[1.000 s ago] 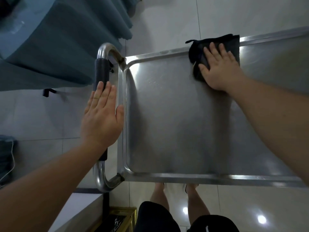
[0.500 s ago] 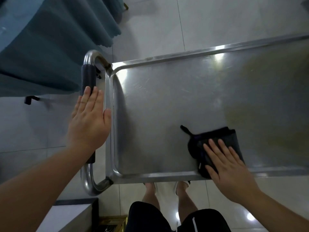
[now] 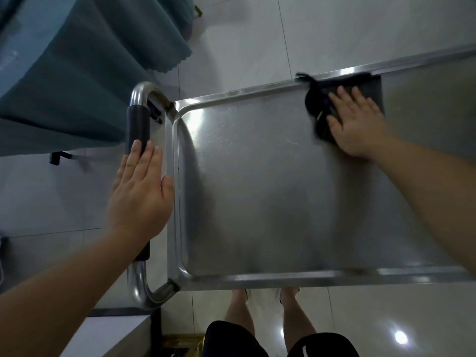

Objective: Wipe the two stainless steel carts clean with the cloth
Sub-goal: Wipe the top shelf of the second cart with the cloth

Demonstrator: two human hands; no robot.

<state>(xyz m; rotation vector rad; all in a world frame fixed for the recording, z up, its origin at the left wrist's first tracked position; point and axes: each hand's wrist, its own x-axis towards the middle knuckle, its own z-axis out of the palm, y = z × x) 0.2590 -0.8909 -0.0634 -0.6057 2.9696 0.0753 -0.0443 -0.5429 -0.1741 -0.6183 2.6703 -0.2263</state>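
Cloth [image 3: 345, 99] flat on cart top [image 3: 257, 191], against far rim | right hand [image 3: 356, 124] grip spread, palm pressing it down | left hand [image 3: 140, 194] grip spread, bracing handle [image 3: 137, 124] | advice: keep pressure even, overlap passes, work into rim corners.

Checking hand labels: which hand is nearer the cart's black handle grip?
Left. The left hand rests flat on the black handle grip; the right hand presses the cloth at the tray's far rim.
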